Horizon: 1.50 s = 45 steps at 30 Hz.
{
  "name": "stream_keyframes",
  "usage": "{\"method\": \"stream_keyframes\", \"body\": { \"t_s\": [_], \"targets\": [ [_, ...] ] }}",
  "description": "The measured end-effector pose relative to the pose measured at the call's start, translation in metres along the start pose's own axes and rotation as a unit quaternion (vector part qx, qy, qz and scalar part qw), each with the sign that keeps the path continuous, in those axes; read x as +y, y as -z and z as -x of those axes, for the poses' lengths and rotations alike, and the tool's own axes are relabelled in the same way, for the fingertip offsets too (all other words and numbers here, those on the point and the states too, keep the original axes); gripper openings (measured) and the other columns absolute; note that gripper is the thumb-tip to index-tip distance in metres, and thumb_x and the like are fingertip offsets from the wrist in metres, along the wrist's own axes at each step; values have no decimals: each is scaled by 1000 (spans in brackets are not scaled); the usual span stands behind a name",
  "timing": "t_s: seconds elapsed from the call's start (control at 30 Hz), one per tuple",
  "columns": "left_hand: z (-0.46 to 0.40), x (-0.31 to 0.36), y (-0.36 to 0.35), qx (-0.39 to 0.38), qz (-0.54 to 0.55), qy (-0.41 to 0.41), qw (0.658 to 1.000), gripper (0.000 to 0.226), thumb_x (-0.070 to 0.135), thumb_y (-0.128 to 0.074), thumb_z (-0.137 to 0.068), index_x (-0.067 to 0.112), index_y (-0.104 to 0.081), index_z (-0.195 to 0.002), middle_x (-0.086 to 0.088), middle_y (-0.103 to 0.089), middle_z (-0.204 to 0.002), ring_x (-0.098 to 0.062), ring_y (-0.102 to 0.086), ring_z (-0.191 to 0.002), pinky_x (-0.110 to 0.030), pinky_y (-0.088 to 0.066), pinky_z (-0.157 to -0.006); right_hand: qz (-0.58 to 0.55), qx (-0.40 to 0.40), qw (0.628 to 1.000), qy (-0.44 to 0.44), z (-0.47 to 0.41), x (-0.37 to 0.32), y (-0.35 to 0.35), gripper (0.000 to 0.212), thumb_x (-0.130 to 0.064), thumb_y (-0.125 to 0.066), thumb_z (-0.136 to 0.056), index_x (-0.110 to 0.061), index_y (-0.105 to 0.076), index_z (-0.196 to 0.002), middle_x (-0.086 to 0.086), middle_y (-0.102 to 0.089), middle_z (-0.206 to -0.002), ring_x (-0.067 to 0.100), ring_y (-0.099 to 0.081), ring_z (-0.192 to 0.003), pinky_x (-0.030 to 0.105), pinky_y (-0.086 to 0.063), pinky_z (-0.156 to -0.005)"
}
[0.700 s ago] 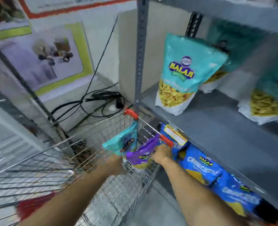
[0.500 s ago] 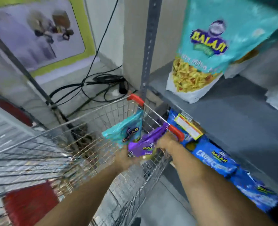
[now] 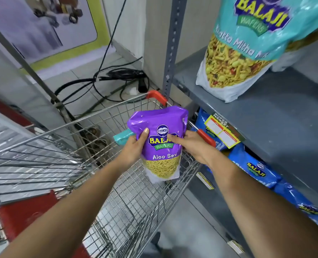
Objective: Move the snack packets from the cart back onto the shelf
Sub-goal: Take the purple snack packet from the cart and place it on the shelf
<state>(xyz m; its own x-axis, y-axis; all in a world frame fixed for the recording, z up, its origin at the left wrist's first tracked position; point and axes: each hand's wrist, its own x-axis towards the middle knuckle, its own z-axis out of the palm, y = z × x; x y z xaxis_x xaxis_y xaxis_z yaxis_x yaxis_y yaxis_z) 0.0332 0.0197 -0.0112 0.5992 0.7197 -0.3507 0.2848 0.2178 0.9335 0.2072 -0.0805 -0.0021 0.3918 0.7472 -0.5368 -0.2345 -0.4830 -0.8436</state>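
Your left hand (image 3: 135,146) and right hand (image 3: 190,144) both grip the purple packet (image 3: 160,142), held upright above the cart (image 3: 102,125), near its shelf-side rim. A teal packet (image 3: 123,136) shows behind it, over the cart too; which hand holds it, you cannot tell. One large teal pouch (image 3: 247,53) already stands on the shelf (image 3: 266,118) beside the cart. Judged part done. The packets are glossy, crinkled film; the cart is bare wire mesh; the shelf is flat painted metal.
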Motion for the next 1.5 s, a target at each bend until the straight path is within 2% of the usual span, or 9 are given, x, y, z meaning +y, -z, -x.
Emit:
{"method": "stream_keyframes", "body": {
  "t_s": [0.13,0.3,0.47,0.63,0.9,1.1,1.33,1.43,1.5],
  "targets": [
    [21,65,22,-63,-40,-20,997,42,45,-43,-97,15,-71,-87,7,-78,-79,-7,-74,-76,-18,-56,-72,-74,-8,996,51,43,-38,-2,19,-20,-76,-77,-21,-69,-94,-10,-77,-84,2,-72,-74,18,-51,-61],
    [58,144,21,-115,-48,-71,990,38,40,-43,-98,16,-71,-86,8,-78,-79,-5,-72,-74,-21,-56,-75,-142,8,983,116,104,-77,-2,40,-32,-77,-60,-17,-71,-96,-3,-78,-91,12,-73,-82,26,-57,-68],
    [93,191,-13,-165,-48,-93,981,37,39,-43,-98,19,-71,-86,9,-78,-82,-5,-72,-75,-19,-57,-73,-148,63,974,162,166,-92,22,38,-39,-79,-57,-17,-76,-88,3,-78,-92,20,-71,-85,35,-52,-80],
    [128,226,-103,-259,-66,-142,953,35,35,-40,-99,17,-70,-94,13,-77,-87,-1,-70,-80,-14,-55,-73,-152,171,947,226,246,-86,93,31,-36,-79,-64,-18,-76,-89,1,-78,-94,17,-72,-88,36,-55,-85],
    [176,254,-328,-387,-60,-212,895,39,32,-39,-101,18,-68,-79,14,-73,-66,3,-65,-65,-17,-53,-69,-179,393,846,312,375,-35,252,59,-54,-87,-50,-20,-76,-98,5,-75,-110,27,-68,-106,41,-52,-96],
    [198,248,-448,-454,-36,-179,872,34,36,-39,-101,21,-68,-91,15,-74,-80,1,-70,-74,-14,-56,-75,-154,472,810,312,434,-9,335,31,-30,-73,-77,-15,-70,-104,-6,-77,-94,11,-72,-89,25,-56,-77],
    [208,227,-509,-456,20,-152,877,32,33,-40,-101,16,-67,-94,9,-76,-75,-3,-71,-72,-16,-56,-70,-118,535,782,298,438,23,383,11,-18,-69,-86,-18,-71,-97,2,-76,-99,18,-72,-94,29,-57,-81],
    [207,222,-511,-449,49,-142,881,35,34,-44,-100,9,-66,-109,-7,-75,-97,-17,-71,-90,-28,-58,-86,-108,582,741,317,431,21,380,31,-13,-75,-81,-6,-60,-108,-9,-75,-93,5,-69,-86,26,-55,-81],
    [204,220,-503,-451,56,-150,878,32,31,-46,-100,9,-65,-114,-11,-72,-106,-19,-69,-96,-31,-56,-91,-108,612,711,329,422,23,363,66,-12,-79,-77,-4,-43,-132,1,-64,-123,3,-63,-109,25,-48,-99]
  ]
}}
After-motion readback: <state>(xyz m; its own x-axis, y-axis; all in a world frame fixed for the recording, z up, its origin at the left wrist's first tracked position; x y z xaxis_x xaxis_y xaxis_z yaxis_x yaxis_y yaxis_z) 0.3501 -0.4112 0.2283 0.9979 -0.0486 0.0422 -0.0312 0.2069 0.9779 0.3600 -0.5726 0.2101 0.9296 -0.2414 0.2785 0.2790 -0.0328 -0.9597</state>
